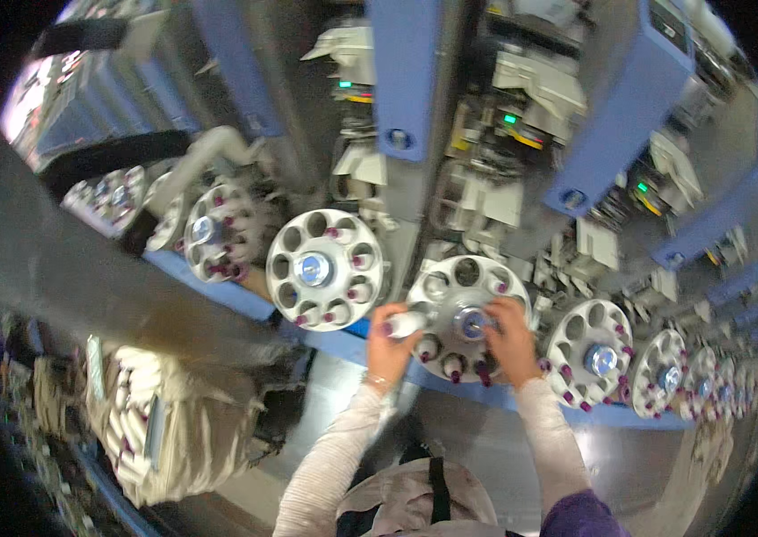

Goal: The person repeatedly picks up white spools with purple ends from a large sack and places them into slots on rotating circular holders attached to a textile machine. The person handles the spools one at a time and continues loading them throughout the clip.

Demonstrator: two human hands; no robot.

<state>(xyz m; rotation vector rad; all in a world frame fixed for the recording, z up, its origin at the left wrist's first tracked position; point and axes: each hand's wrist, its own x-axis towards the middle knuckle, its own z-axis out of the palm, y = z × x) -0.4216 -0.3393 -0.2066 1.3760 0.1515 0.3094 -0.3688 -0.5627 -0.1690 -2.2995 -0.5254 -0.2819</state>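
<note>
My left hand is closed round a white yarn bobbin with a purple end. The bobbin lies at the left rim of a round white magazine with holes around a blue-centred hub. My right hand is at the magazine's right side, its bent fingers beside the hub; what they grip is hidden. Several purple-tipped bobbins sit in the magazine's lower holes. Left of it stands another round magazine, with bobbins in its right and lower holes.
More magazines line the blue rail on both sides. Tall blue machine panels rise behind them. A beige cloth sack of white bobbins stands at lower left, below a grey beam.
</note>
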